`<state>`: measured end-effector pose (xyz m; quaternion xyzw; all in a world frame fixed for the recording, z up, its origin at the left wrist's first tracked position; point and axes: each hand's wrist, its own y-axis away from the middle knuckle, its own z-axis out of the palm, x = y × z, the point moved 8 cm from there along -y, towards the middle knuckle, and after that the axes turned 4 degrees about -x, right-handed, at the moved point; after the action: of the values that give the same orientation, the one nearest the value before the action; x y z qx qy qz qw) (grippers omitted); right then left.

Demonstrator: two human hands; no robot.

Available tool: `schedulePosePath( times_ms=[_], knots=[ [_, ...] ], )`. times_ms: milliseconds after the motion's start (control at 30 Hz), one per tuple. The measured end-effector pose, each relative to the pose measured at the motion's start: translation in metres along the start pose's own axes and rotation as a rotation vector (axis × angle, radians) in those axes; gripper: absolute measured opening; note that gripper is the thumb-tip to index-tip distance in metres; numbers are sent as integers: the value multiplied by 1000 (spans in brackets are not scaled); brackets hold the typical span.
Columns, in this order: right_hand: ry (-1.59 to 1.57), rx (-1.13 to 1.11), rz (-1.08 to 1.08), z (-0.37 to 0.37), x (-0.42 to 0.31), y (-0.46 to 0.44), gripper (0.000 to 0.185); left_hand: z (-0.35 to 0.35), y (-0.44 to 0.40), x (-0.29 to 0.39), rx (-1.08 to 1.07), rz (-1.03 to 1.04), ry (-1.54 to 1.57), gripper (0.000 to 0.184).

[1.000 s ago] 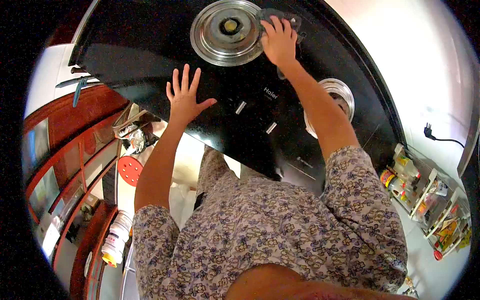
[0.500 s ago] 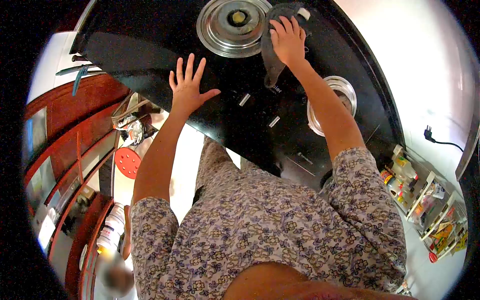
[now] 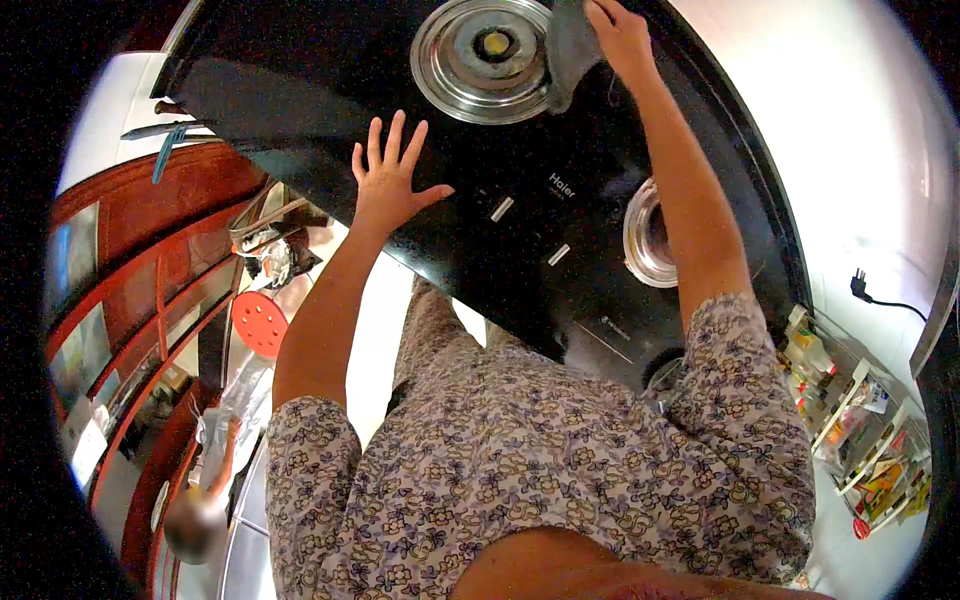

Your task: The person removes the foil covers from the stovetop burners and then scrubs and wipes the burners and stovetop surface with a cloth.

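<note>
My right hand point(image 3: 624, 42) is closed on a dark grey cloth point(image 3: 575, 55) at the far edge of the view. The cloth hangs from the fingers beside a round steel burner point(image 3: 470, 75) and overlaps its right rim. My left hand point(image 3: 388, 185) is open, fingers spread, over the black glass cooktop point(image 3: 450, 255) near its front edge. Whether that palm presses on the glass I cannot tell. A second steel burner point(image 3: 650, 240) is partly hidden behind my right forearm.
At the right, a rack point(image 3: 850, 430) holds bottles and packets. A black plug point(image 3: 860, 284) hangs against the white wall. On the left are reddish-brown cabinets point(image 3: 150, 235), a red round stool point(image 3: 259, 324) and another person point(image 3: 215, 480) low down.
My right hand has gone from lying with spread fingers on the cloth to gripping it, and has moved away from me and slightly right. The cloth is partly lifted. My left hand stays spread.
</note>
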<state>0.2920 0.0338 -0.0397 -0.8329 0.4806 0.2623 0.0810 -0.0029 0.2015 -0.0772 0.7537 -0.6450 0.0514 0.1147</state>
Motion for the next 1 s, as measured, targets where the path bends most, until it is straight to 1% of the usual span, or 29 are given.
schedulePosePath(
  times_ms=[67, 100, 167, 267, 367, 433, 467, 500, 567, 633, 667, 700, 767, 833, 900, 1000],
  knots=[
    [271, -231, -98, 29, -8, -35, 53, -1, -1, 0, 10, 3, -5, 95],
    [367, -50, -300, 51, -13, -33, 42, 0, -2, 0, 18, 5, -7, 94],
    [283, 150, -383, 50, -25, -10, 41, 1, -1, 0, 20, 9, -9, 94],
    [295, 117, -363, 52, -28, 20, 42, 0, -1, 2, 10, 13, -9, 93],
    [462, 342, -364, 54, -26, 66, 41, 0, -2, 2, -5, 8, -3, 93],
    [347, 287, -268, 66, -24, 92, 50, 0, -2, 1, -13, 3, -9, 93],
    [356, 278, -227, 69, -32, 107, 49, 3, -2, 0, -62, -18, -14, 92],
    [313, 291, -235, 71, -41, 124, 48, 2, -2, 1, -50, -10, -14, 92],
    [231, 202, -274, 79, -63, 148, 45, 3, -2, 1, -29, 4, -16, 91],
    [151, 87, -417, 90, -85, 162, 43, 1, -2, 3, -8, 13, -12, 91],
    [126, 112, -487, 85, -92, 161, 41, 0, -1, 2, -1, 16, -12, 91],
    [120, 91, -510, 82, -89, 156, 41, 0, 0, 3, 4, 23, -13, 91],
    [112, 48, -565, 70, -68, 130, 41, 0, -1, 2, 21, 27, -14, 90],
    [77, 110, -486, 53, -22, 85, 39, 0, 0, 2, 31, 25, -10, 92],
    [270, 409, -505, 18, -14, 71, 35, 2, -1, 3, 28, 28, -14, 93],
    [321, 413, -469, 26, -19, 55, 33, 2, -2, 1, 23, 24, -29, 92]
  ],
)
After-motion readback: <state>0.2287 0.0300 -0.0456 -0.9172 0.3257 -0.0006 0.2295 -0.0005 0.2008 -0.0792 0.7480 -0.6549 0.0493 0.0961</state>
